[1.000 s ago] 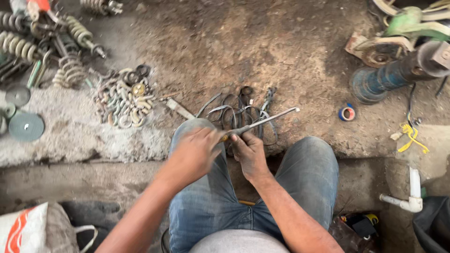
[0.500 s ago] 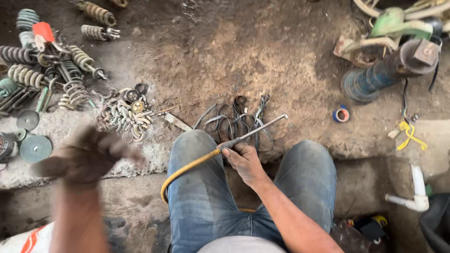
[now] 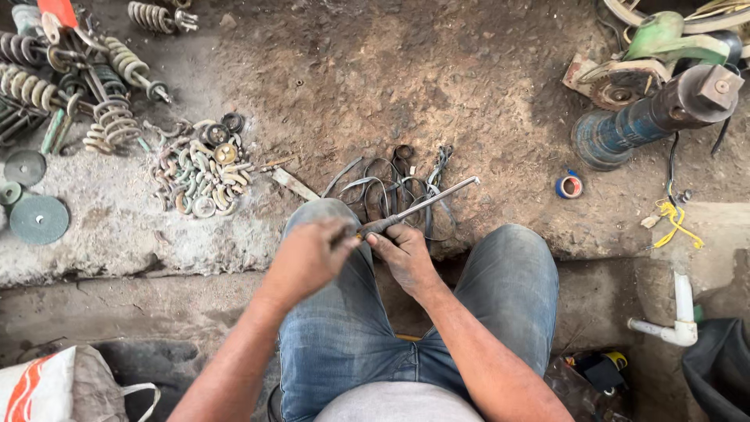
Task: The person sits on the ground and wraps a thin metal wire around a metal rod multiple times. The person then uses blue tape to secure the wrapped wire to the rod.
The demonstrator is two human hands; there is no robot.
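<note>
A: What do the two hands hold?

B: The right hand [image 3: 402, 254] is clenched around the dark handle end of a thin metal rod [image 3: 433, 200]. The rod goes away from this grip, up and to the right, over the dirt floor [image 3: 375, 70], and its far tip has a short bend.

A: And the left hand?

B: The left hand [image 3: 312, 254] is just to the left of the right grip, and its fingers are closed at the same handle end of the rod. The fingers hide the exact place, so I cannot tell if they pinch the rod itself or something small on it. Both hands are above the knees, over blue jeans [image 3: 344, 336].

A: What lies near the hands?

B: Just beyond the right grip, under the rod, there is a tangle of dark metal bands and wires [image 3: 391, 184] on the floor. Further left of the left grip lies a heap of small rings and washers [image 3: 199, 172]. Far to the left are coil springs [image 3: 117, 121] and green discs [image 3: 39, 219].

A: And on the other side?

B: To the right of the rod's tip, well apart, a small roll of blue tape [image 3: 569, 187] lies on the ground. Beyond it lies a blue cylinder part [image 3: 625, 129], and a white pipe piece [image 3: 680, 320] is at the lower right.
</note>
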